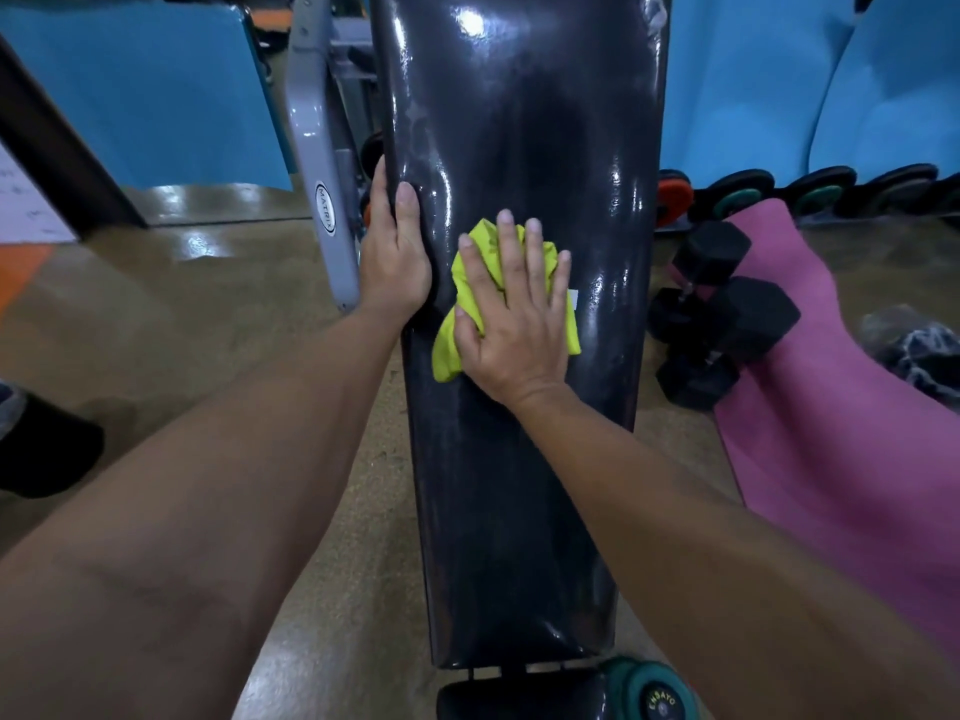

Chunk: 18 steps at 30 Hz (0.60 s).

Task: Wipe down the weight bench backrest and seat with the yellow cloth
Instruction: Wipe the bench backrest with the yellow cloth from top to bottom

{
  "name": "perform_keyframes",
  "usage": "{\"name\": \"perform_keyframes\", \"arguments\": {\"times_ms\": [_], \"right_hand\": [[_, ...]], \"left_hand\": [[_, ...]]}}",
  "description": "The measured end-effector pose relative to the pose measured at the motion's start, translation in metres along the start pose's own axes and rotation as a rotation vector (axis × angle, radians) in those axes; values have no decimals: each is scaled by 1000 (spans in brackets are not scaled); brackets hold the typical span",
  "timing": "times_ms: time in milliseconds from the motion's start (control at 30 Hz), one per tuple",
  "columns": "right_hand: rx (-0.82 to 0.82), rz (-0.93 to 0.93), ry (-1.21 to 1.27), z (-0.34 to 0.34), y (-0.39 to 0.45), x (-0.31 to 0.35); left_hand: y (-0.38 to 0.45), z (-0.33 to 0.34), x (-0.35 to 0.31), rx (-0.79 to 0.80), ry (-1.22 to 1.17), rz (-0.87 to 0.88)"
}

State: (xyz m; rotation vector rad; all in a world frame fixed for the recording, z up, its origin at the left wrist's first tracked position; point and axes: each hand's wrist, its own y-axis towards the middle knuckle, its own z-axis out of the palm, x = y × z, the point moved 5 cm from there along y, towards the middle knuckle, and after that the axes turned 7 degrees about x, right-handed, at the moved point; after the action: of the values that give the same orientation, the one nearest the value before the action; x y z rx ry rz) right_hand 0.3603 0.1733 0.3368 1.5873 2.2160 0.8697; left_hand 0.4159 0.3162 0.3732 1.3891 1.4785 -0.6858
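The glossy black backrest (524, 122) of the weight bench runs up the middle of the head view. Its seat (519, 698) shows at the bottom edge. A crumpled yellow cloth (447, 350) lies on the middle of the backrest. My right hand (514, 314) presses flat on the cloth with straight, spread fingers. Only the cloth's edges show around the hand. My left hand (395, 252) grips the backrest's left edge, thumb on top and fingers wrapped behind the pad.
A grey bench frame bar (322, 200) stands left of the backrest. Black hex dumbbells (722, 314) and a pink mat (831, 407) lie on the floor to the right. Round dumbbells (810, 192) line the blue wall. A green dumbbell (654, 693) sits by the seat.
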Motion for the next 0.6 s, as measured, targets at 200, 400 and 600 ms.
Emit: {"name": "perform_keyframes", "arguments": {"times_ms": [200, 400, 600], "right_hand": [[-74, 203, 27, -9, 20, -9], [-2, -1, -14, -1, 5, -6], [13, 45, -1, 3, 11, 25]], "left_hand": [[2, 1, 3, 9, -8, -7], [2, 1, 0, 49, -8, 6], [8, 0, 6, 81, -14, 19]]}}
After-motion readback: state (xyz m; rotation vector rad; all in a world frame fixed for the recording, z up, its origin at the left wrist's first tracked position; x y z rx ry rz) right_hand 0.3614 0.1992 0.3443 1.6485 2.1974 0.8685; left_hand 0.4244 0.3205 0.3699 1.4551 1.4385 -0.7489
